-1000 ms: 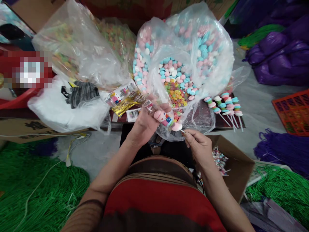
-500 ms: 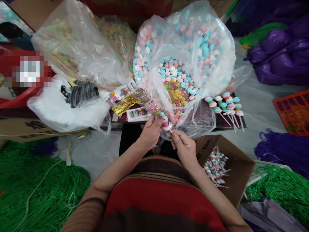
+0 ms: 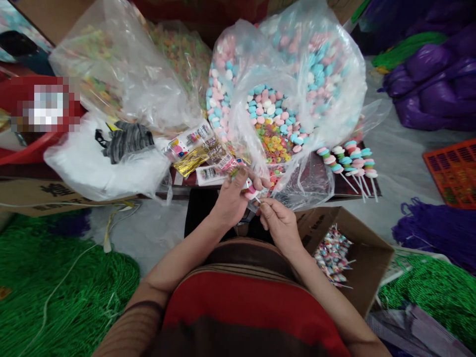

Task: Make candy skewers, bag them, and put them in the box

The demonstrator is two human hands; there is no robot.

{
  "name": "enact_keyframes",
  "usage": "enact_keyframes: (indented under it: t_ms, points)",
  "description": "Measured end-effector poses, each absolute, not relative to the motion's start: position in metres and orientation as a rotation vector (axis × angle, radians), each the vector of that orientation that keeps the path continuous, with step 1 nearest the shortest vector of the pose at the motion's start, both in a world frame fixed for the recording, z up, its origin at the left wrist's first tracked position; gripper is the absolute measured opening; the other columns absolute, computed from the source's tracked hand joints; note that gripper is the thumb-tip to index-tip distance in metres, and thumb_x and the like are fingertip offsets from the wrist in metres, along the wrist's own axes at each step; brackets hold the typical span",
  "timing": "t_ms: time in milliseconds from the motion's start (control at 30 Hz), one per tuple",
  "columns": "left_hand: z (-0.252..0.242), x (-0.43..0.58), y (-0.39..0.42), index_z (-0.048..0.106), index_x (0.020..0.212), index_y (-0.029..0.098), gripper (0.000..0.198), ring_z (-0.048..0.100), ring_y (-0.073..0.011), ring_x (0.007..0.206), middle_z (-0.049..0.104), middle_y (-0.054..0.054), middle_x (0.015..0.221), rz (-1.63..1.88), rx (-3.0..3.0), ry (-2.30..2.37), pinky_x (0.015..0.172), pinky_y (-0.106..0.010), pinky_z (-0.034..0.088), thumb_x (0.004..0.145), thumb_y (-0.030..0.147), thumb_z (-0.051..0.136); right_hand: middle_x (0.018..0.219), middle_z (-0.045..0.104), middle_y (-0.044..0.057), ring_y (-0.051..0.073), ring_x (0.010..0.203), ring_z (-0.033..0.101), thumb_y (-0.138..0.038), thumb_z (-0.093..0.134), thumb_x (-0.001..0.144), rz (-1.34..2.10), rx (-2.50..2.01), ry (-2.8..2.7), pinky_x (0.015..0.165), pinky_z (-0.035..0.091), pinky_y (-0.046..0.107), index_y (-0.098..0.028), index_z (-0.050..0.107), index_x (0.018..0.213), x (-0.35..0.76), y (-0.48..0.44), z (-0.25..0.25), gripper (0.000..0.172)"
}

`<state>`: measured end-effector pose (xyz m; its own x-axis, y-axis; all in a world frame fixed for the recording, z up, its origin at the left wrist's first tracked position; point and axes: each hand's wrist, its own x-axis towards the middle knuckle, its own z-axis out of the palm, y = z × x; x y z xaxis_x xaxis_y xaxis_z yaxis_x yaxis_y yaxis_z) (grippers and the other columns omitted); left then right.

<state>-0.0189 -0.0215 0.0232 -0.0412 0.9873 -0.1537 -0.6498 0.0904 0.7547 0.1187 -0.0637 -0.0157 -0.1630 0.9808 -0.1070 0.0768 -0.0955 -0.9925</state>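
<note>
Skewer (image 3: 250, 190) of candy in a printed sleeve, held aslant in front of the body, on the near side of the marshmallow bag (image 3: 336, 116). Left hand (image 3: 232, 197) was closed around its upper length, thumb on top, hiding most of the sweets; right hand (image 3: 278, 218) had a narrow pinch low on the white stick (image 3: 257, 200). The split grip probably had a reason: the broad hold steadied soft candy, the fingertips governed the thin end. Barcode end showed beyond the left thumb; the pink-and-white bottom sat between both grips, just short of the right fingertips. (Whether these pinched anything besides the stick, I could not tell.)

Cardboard box (image 3: 366, 263), nearward and right of the bag: wrapped sticks (image 3: 332, 255) inside, presumably set there to suit the right hand.

Table (image 3: 344, 190), under the bag: printed wrappers (image 3: 189, 141) and gold strips (image 3: 193, 159) to its left, likely within left-hand reach. Unwrapped skewers (image 3: 351, 163) lay to its right, sticks jutting nearward, perhaps for easy picking. Ring candies (image 3: 273, 144) filled its open front.

Farther: gummy bag (image 3: 107, 84) to its left; purple bundles (image 3: 431, 79) well to its right.
</note>
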Motion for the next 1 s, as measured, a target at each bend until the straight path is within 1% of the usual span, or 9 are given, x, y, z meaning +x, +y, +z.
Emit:
enact_keyframes:
  t_ms: [167,267,367,500,600,733,800,900,1000]
  points:
    - [0.023,-0.019,-0.022,0.057,0.076,0.021,0.04,0.068,-0.0183,0.079,0.056,0.002,0.066,1.418,0.521,0.852,0.065,-0.028,0.053,0.082,0.057,0.076,0.059,0.057,-0.006,0.011,0.053,0.053,-0.045,0.059,0.096,1.298,-1.246,-1.445,0.055,0.045,0.025,-0.023,0.068,0.107,0.121,-0.063,-0.017,0.026]
    - [0.015,-0.016,-0.024,0.057,0.078,0.021,0.042,0.068,-0.0183,0.079,0.059,0.001,0.067,1.389,0.533,0.826,0.065,-0.028,0.054,0.078,0.058,0.079,0.061,0.06,-0.005,0.011,0.053,0.054,-0.039,0.06,0.095,1.148,-1.303,-1.469,0.055,0.045,0.025,-0.024,0.07,0.101,0.123,-0.063,-0.017,0.019]
    - [0.005,-0.017,-0.026,0.062,0.089,0.022,0.05,0.07,-0.0193,0.083,0.066,-0.001,0.076,1.3,0.565,0.73,0.067,-0.028,0.055,0.068,0.06,0.086,0.055,0.056,-0.007,0.01,0.048,0.051,-0.039,0.059,0.096,1.255,-1.283,-1.351,0.052,0.043,0.024,-0.023,0.07,0.098,0.124,-0.062,-0.016,0.02]
    - [0.009,-0.039,-0.019,0.066,0.1,0.025,0.069,0.071,-0.025,0.103,0.073,-0.006,0.102,1.387,0.624,0.613,0.08,-0.033,0.058,0.051,0.068,0.09,0.052,0.052,-0.008,0.008,0.044,0.046,-0.043,0.062,0.093,1.34,-1.245,-1.295,0.051,0.041,0.024,-0.021,0.073,0.099,0.126,-0.062,-0.018,0.025]
    - [0.02,-0.054,-0.009,0.067,0.1,0.026,0.055,0.072,-0.0246,0.105,0.075,-0.003,0.105,1.54,0.583,0.603,0.088,-0.037,0.058,0.066,0.066,0.084,0.052,0.052,-0.007,0.008,0.044,0.043,-0.045,0.065,0.091,1.349,-1.277,-1.297,0.049,0.038,0.023,-0.02,0.074,0.098,0.128,-0.063,-0.021,0.028]
    - [0.025,-0.049,-0.004,0.064,0.08,0.021,0.021,0.07,-0.0137,0.078,0.065,0.004,0.07,1.638,0.399,0.684,0.089,-0.031,0.056,0.088,0.038,0.072,0.054,0.051,-0.007,0.007,0.044,0.042,-0.05,0.064,0.092,1.313,-1.283,-1.324,0.047,0.036,0.023,-0.02,0.073,0.094,0.124,-0.064,-0.021,0.031]
    - [0.024,-0.041,-0.006,0.059,0.071,0.019,0.026,0.066,-0.0108,0.069,0.058,0.004,0.064,1.639,0.326,0.691,0.085,-0.028,0.056,0.094,0.033,0.064,0.058,0.053,-0.005,0.007,0.044,0.041,-0.054,0.063,0.092,1.315,-1.288,-1.304,0.045,0.034,0.023,-0.021,0.072,0.093,0.121,-0.065,-0.02,0.034]
    - [0.024,-0.034,-0.008,0.054,0.069,0.02,0.032,0.062,-0.01,0.064,0.053,0.004,0.062,1.612,0.282,0.724,0.08,-0.028,0.057,0.096,0.036,0.06,0.057,0.055,-0.006,0.006,0.041,0.039,-0.057,0.063,0.091,1.474,-1.253,-1.192,0.041,0.03,0.022,-0.021,0.069,0.089,0.119,-0.066,-0.018,0.036]
    - [0.026,-0.035,-0.009,0.056,0.074,0.021,0.029,0.058,-0.0091,0.059,0.051,0.006,0.062,1.61,0.298,0.718,0.079,-0.029,0.057,0.096,0.04,0.061,0.041,0.04,-0.011,0.006,0.037,0.036,-0.055,0.065,0.091,1.755,-1.143,-1.021,0.045,0.036,0.022,-0.02,0.066,0.085,0.118,-0.067,-0.015,0.035]
